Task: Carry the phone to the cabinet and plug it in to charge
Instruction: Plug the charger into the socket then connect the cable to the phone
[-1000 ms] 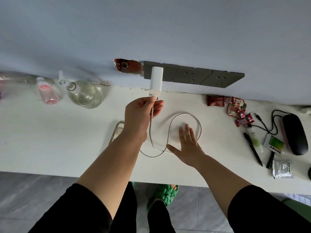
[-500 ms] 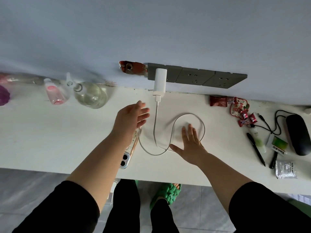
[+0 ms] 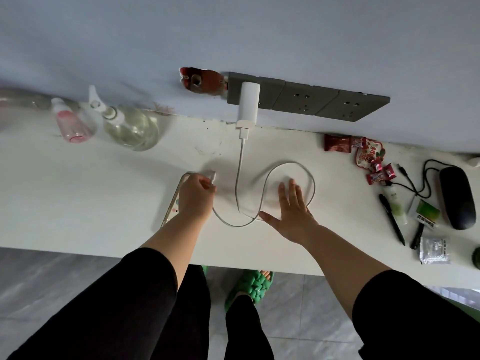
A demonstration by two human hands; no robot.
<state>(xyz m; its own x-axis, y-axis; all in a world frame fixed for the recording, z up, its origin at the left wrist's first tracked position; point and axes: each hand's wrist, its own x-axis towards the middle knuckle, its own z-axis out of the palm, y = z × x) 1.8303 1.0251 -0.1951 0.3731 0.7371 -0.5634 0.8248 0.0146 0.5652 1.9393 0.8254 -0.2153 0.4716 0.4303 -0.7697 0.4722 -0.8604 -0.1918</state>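
The phone lies flat on the white cabinet top, its near end pointing at me. My left hand rests over its far half, fingers curled shut at the far end. The white charging cable leads in under this hand; its plug is hidden. The cable hangs from the white charger, which sits in the grey wall socket strip, then loops on the top. My right hand lies flat with fingers spread, pressing on the loop.
A clear spray bottle and a pink bottle stand at the back left. At the right lie red snack packets, pens, a black mouse and a silver sachet. The near edge runs just below my forearms.
My left hand let go of the cable at the charger, came down to the phone and closed at its far end. The right hand stayed flat on the cable loop.
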